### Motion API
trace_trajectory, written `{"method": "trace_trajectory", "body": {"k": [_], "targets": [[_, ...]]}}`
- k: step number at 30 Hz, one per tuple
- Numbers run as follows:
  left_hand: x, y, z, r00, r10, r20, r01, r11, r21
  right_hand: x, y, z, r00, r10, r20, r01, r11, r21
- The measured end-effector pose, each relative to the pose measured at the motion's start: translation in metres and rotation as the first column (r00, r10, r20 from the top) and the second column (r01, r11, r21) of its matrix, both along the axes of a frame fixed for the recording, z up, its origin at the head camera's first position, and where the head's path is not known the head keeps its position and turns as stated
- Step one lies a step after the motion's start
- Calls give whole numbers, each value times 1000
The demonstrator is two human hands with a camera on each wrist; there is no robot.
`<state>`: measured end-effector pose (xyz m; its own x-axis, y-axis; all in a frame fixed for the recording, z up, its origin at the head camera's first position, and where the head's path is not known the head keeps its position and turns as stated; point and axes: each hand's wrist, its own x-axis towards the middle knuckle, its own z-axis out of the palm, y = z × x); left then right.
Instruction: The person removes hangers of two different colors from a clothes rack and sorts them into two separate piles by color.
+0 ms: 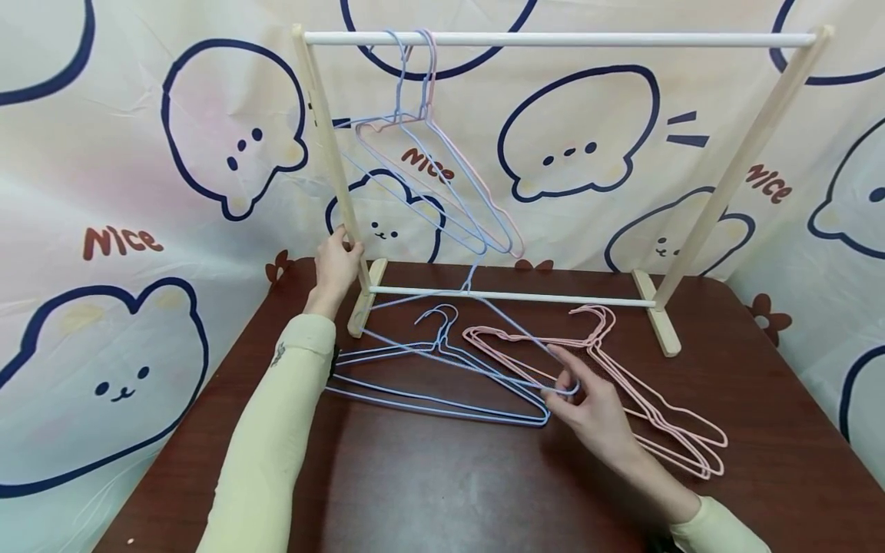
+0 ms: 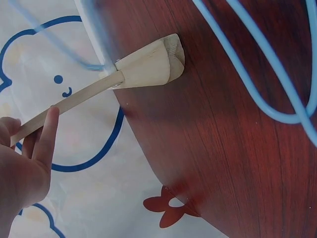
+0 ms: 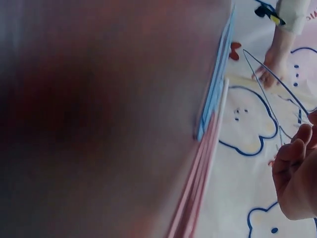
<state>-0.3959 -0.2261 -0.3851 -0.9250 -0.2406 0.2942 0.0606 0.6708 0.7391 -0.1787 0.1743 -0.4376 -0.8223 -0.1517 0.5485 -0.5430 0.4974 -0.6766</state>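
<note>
Fingers (image 1: 567, 384) of right hand (image 1: 594, 418) pinch blue hanger (image 1: 484, 307) over bench (image 1: 449, 484); left hand (image 1: 336, 269) fingers wrap wooden rack post (image 1: 332, 153).

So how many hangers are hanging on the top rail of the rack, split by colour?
Blue hanger: 1
Pink hanger: 1
Total on the top rail: 2
</note>
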Motion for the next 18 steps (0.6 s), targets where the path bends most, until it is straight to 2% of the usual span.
{"method": "trace_trajectory", "body": {"k": [5,13,15,18], "targets": [[0,0,0,1000,-5,-2,5,1000,3,5,-11,-3,986,26,166,-22,999,-29],[0,-1,-1,1000,-4,-3,4,1000,6,3,-19,-9,927,120,357,-80,989,-124],[-1,-1,-1,1000,-7,-1,7,1000,11,3,-20,-10,909,134,395,-89,987,-130],[-1,0,-1,1000,-8,1,8,1000,11,1,-19,-12,849,182,496,-105,978,-179]]}}
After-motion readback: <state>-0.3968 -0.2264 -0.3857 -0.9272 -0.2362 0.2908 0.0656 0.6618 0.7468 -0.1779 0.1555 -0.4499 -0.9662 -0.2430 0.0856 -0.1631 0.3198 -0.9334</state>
